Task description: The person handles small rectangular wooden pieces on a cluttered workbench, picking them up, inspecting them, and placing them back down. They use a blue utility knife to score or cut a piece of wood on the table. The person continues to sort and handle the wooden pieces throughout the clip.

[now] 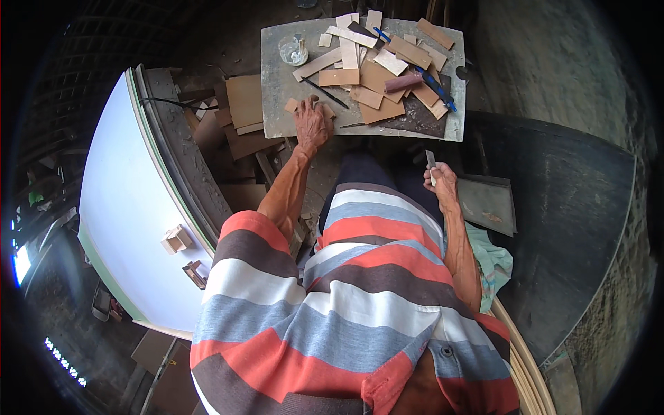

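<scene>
At the near edge of the worktable (277, 83), my left hand (313, 124) is closed over a small thin wood piece (290, 105); its fingers are bent down and cover the middle of it. My right hand (443, 183) is off the table, in front of my right thigh. It grips a short flat grey blade-like piece (431, 159) that points upward; its exact kind is unclear. A thin black stick-like tool (325, 93) lies just beyond my left hand. Heaped to the right are several thin wood pieces (377, 75), with a mauve roll-like block (403, 83) among them.
A blue-handled tool (437, 90) lies on the heap's right side. A clear glass jar (293, 50) stands at the table's far left. Left of me is a large white panel (138, 207) bearing a small wooden box (176, 239). A dark board (553, 200) lies to my right.
</scene>
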